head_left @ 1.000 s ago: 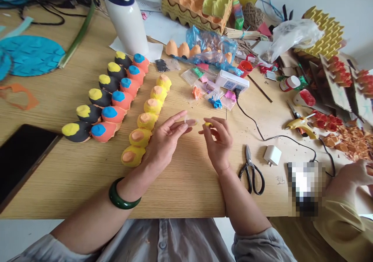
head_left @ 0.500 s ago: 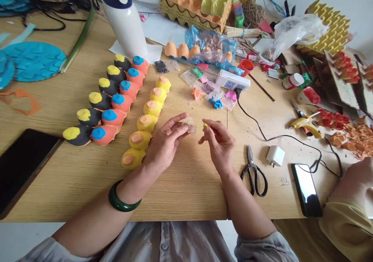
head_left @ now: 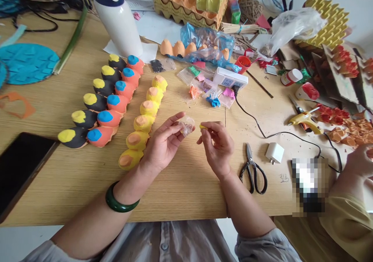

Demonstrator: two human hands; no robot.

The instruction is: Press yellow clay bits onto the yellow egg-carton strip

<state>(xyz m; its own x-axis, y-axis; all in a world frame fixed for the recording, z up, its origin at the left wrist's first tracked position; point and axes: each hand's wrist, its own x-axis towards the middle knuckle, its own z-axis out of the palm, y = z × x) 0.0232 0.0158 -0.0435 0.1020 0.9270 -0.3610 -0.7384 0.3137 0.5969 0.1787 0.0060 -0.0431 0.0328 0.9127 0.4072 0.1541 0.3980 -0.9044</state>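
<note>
My left hand (head_left: 164, 141) is closed on a small clear plastic bag (head_left: 187, 125), pinched between thumb and fingers above the table. A short gap to the right, my right hand (head_left: 218, 145) pinches a little piece of yellow clay (head_left: 202, 126) between thumb and fingertips. Left of my hands runs a row of yellow egg-carton cups (head_left: 139, 139) with peach clay tops. Beyond it stand a row of coral cups (head_left: 101, 136) capped in blue and a row of black cups (head_left: 76, 137) capped in yellow.
Black-handled scissors (head_left: 253, 169) and a white charger (head_left: 274, 152) lie right of my right hand. A power strip (head_left: 230, 78) with a trailing cord sits ahead, near clay packets (head_left: 214, 101). A tall white bottle (head_left: 122, 25) stands behind the cups. Another person's hand (head_left: 359, 163) is at far right.
The bag in my left hand has turned slightly and shifted left. My right hand still pinches the yellow piece. At far right the other person's hand has come further into view.
</note>
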